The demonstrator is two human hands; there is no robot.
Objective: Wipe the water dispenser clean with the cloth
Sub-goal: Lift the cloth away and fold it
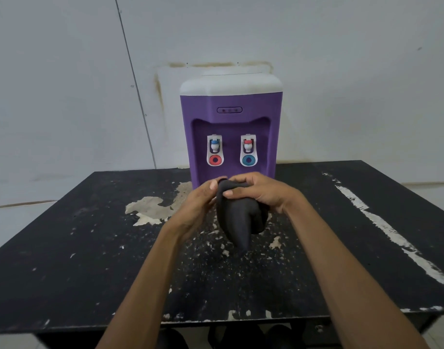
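- Water dispenser (231, 137): purple body, white top (231, 84). It stands upright at the far middle of the black table (64, 248), close to the wall. Its long axis is vertical. The front faces the person and has two taps, blue-capped (215, 144) and red-capped (247, 144), set in a recess.
- Key relation: the dispenser lies straight ahead of both hands, beyond them and rising above them. The hands overlap its lower front edge in the head view. I cannot tell whether anything touches it; they look just in front of the base.
- Nearness: the hands are almost level and centred on the unit. The right hand's knuckles sit slightly further forward, so I judge it marginally nearer.
- Cloth (238, 215): dark and bunched, held between the two hands. Its lower end hangs to a point over the table, and I cannot tell whether the tip touches.
- Left hand (198, 205): fingers curled, thumb on top, pinching the cloth's upper left edge.
- Right hand (261, 192): fingers curled over the top of the bundle, thumb pressed on its front; a full grip.
- Judgement: the cloth is being gathered into a pad, and wiping has not yet begun. The next move calls for a reach forward and up. The tall faces suit vertical strokes.
- Risk: the unit may slide back under pressure, so one hand may need to steady it.
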